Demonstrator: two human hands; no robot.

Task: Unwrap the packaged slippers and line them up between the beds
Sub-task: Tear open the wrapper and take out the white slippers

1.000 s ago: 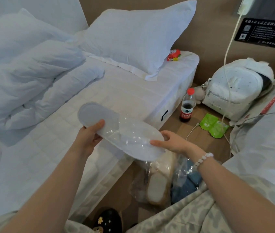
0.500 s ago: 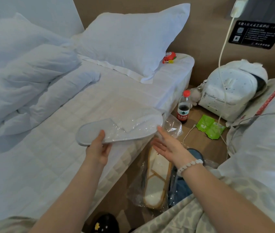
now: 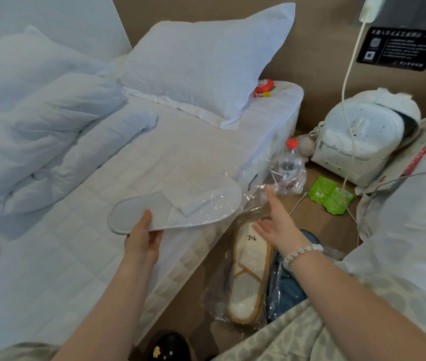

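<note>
My left hand (image 3: 144,237) grips the heel end of a white slipper (image 3: 154,207) held flat over the edge of the left bed (image 3: 63,243). Clear plastic wrap (image 3: 266,183) still covers its toe half and trails off to the right. My right hand (image 3: 277,222) hovers open just right of the toe, fingers spread, holding nothing. Below it on the floor between the beds lies a beige-trimmed slipper pair (image 3: 245,272) in a clear bag, with a blue item (image 3: 288,282) in plastic beside it.
A bottle with a red cap (image 3: 291,152), green sachets (image 3: 330,195), a white backpack (image 3: 360,136) and a charger cable (image 3: 347,105) sit at the head of the wooden floor gap. A black shoe (image 3: 169,347) lies near my feet. Pillow (image 3: 201,63) and duvet (image 3: 37,131) cover the left bed.
My right hand let go of the slipper's toe and opened, and the wrap slid off the heel half. My left hand lowered and levelled the slipper.
</note>
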